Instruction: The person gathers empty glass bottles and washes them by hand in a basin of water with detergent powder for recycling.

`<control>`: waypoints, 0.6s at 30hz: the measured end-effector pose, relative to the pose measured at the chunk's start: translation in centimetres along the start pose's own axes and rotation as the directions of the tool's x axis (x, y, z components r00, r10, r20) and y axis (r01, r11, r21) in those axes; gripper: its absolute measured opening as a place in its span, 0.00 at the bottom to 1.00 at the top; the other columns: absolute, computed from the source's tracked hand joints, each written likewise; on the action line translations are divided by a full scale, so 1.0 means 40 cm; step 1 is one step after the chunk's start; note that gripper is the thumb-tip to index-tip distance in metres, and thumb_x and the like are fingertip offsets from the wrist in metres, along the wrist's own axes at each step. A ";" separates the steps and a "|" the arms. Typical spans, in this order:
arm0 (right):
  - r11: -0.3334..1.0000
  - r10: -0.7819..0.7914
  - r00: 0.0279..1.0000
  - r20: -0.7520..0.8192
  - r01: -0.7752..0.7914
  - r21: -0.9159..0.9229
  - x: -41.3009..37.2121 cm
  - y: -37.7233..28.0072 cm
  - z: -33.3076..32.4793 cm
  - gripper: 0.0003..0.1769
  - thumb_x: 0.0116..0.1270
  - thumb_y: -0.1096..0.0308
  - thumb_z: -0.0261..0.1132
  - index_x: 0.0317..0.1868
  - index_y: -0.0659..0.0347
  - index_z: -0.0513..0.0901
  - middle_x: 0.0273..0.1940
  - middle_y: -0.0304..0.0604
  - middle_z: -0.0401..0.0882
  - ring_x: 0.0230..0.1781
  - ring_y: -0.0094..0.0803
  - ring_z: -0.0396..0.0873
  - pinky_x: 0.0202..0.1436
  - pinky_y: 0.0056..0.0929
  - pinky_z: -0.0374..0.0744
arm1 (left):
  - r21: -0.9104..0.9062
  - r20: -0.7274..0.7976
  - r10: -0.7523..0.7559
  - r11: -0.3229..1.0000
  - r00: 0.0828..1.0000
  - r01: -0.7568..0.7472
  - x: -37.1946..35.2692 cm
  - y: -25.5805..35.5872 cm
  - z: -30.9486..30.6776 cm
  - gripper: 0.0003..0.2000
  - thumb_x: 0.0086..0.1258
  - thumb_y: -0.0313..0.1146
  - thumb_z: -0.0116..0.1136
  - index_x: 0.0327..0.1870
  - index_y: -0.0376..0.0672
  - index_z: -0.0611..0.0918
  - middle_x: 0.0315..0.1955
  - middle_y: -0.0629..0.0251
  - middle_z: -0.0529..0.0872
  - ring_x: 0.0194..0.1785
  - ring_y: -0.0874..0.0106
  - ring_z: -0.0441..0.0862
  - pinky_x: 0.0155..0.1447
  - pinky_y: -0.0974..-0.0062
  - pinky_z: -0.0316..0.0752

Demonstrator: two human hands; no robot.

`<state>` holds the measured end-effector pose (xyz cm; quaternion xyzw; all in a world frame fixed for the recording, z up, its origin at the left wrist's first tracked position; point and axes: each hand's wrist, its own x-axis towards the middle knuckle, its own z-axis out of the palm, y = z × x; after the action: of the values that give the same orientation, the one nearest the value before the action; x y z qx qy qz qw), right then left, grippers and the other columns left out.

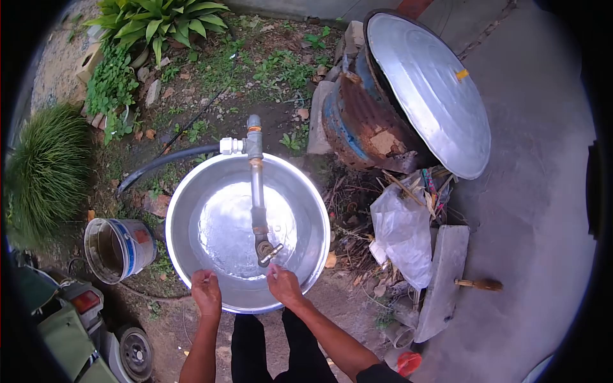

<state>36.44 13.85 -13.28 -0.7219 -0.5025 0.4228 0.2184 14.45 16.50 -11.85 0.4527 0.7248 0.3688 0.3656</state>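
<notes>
Outdoor tap setup here. The big metal basin sits on the dirt right under the standpipe, so whatever comes out of the brass tap drops straight into it, and there's already shallow water shining across the bottom. Both our hands are at the near edge, the side closest to our legs. Our left hand is over the near rim with the fingers curled in, but we honestly can't tell if it's clamped on the rim or just resting there. Our right hand has its fingertips bunched just below the tap's spout, which is where the water would fall; whether they pinch anything is too small to make out. A dark hose joins the top of the pipe from the left, presumably the feed. The grubby bucket stands just beside the basin on the left, within easy reach. Off to the right is a rusty drum with a shiny lid leaning on it, and below that a plastic bag in a pile of junk. A brush sticks out past the edge of a slab, well apart from the basin.
</notes>
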 end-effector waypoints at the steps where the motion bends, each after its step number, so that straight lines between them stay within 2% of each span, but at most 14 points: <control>1: 1.000 -0.010 1.000 -0.005 0.010 -0.016 0.000 0.008 -0.003 0.13 0.65 0.69 0.61 0.47 0.66 0.81 0.38 0.60 0.84 0.41 0.56 0.83 0.46 0.45 0.80 | 0.014 -0.022 -0.016 1.000 1.000 0.017 0.004 -0.004 -0.004 0.04 0.65 0.26 0.58 0.32 0.35 0.81 0.30 0.60 0.81 0.39 0.70 0.78 0.47 0.72 0.73; 3: 0.999 -0.024 1.000 0.004 0.024 -0.026 -0.005 0.014 -0.016 0.14 0.64 0.69 0.61 0.48 0.68 0.81 0.41 0.60 0.84 0.43 0.55 0.83 0.48 0.44 0.80 | 0.038 -0.055 -0.037 0.999 0.998 0.039 0.010 -0.020 -0.009 0.04 0.64 0.26 0.59 0.34 0.34 0.83 0.32 0.58 0.82 0.42 0.67 0.78 0.51 0.70 0.73; 6: 0.997 0.053 0.999 0.010 -0.052 -0.057 -0.015 0.002 -0.036 0.18 0.64 0.68 0.63 0.51 0.70 0.81 0.48 0.62 0.83 0.51 0.54 0.82 0.57 0.43 0.78 | 0.156 -0.055 -0.068 0.985 0.996 0.076 0.010 0.009 -0.029 0.07 0.60 0.29 0.61 0.36 0.36 0.85 0.37 0.55 0.85 0.48 0.58 0.77 0.59 0.64 0.70; 9: 0.995 0.029 0.999 -0.023 -0.031 -0.090 -0.026 0.015 -0.036 0.21 0.63 0.69 0.63 0.54 0.71 0.80 0.50 0.62 0.82 0.53 0.54 0.81 0.59 0.44 0.78 | 0.186 -0.103 -0.062 0.979 0.993 0.081 -0.001 0.017 -0.035 0.07 0.60 0.29 0.62 0.36 0.37 0.85 0.37 0.56 0.85 0.48 0.58 0.77 0.59 0.64 0.70; 10: 0.996 0.046 0.999 -0.009 -0.047 -0.071 -0.030 0.003 -0.047 0.22 0.63 0.68 0.64 0.55 0.72 0.80 0.51 0.63 0.82 0.53 0.55 0.81 0.59 0.43 0.78 | 0.214 -0.049 -0.085 0.972 0.995 0.094 0.000 0.020 -0.045 0.06 0.59 0.28 0.62 0.35 0.37 0.84 0.38 0.55 0.84 0.50 0.58 0.76 0.59 0.64 0.69; 11: 0.997 0.039 0.999 -0.002 -0.039 -0.066 -0.032 0.003 -0.049 0.22 0.63 0.68 0.64 0.55 0.72 0.80 0.51 0.63 0.82 0.53 0.55 0.81 0.59 0.43 0.78 | 0.218 -0.059 -0.084 0.971 0.995 0.095 -0.002 0.021 -0.050 0.06 0.59 0.28 0.62 0.35 0.37 0.84 0.38 0.55 0.84 0.50 0.58 0.76 0.59 0.64 0.69; 13: 0.992 0.058 0.998 -0.001 -0.057 -0.109 -0.038 0.002 -0.054 0.22 0.62 0.68 0.64 0.55 0.72 0.80 0.51 0.64 0.81 0.53 0.56 0.81 0.59 0.43 0.78 | 0.308 -0.047 -0.003 0.951 0.999 0.017 -0.009 0.011 -0.052 0.06 0.58 0.28 0.62 0.36 0.38 0.84 0.39 0.54 0.83 0.52 0.58 0.75 0.60 0.64 0.68; 14: 0.994 0.067 0.998 -0.006 -0.068 -0.089 -0.041 -0.002 -0.058 0.22 0.62 0.68 0.64 0.55 0.72 0.80 0.51 0.64 0.81 0.53 0.56 0.81 0.59 0.43 0.78 | 0.231 -0.126 0.023 0.973 0.992 0.007 -0.011 -0.003 -0.043 0.09 0.57 0.26 0.61 0.39 0.38 0.83 0.41 0.53 0.82 0.53 0.56 0.74 0.62 0.63 0.67; 15: 0.995 0.060 0.998 0.000 -0.060 -0.085 -0.043 -0.004 -0.059 0.22 0.62 0.68 0.64 0.55 0.72 0.80 0.51 0.64 0.81 0.53 0.56 0.81 0.59 0.43 0.78 | 0.234 -0.136 0.025 0.972 0.990 0.008 -0.013 -0.015 -0.051 0.09 0.57 0.26 0.61 0.39 0.38 0.83 0.41 0.53 0.82 0.53 0.56 0.74 0.62 0.63 0.67; 18: 0.996 0.053 0.998 -0.020 -0.055 -0.072 -0.052 0.013 -0.063 0.22 0.62 0.69 0.64 0.54 0.72 0.80 0.51 0.64 0.81 0.52 0.57 0.81 0.59 0.43 0.78 | 0.345 -0.142 0.048 0.939 0.989 0.004 -0.002 0.035 -0.067 0.12 0.56 0.25 0.60 0.42 0.37 0.81 0.44 0.53 0.81 0.54 0.54 0.73 0.63 0.61 0.66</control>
<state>38.51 12.03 -11.46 -0.7465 -0.4957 0.4033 0.1853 12.70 16.30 -9.40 0.4891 0.7981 0.2732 0.2216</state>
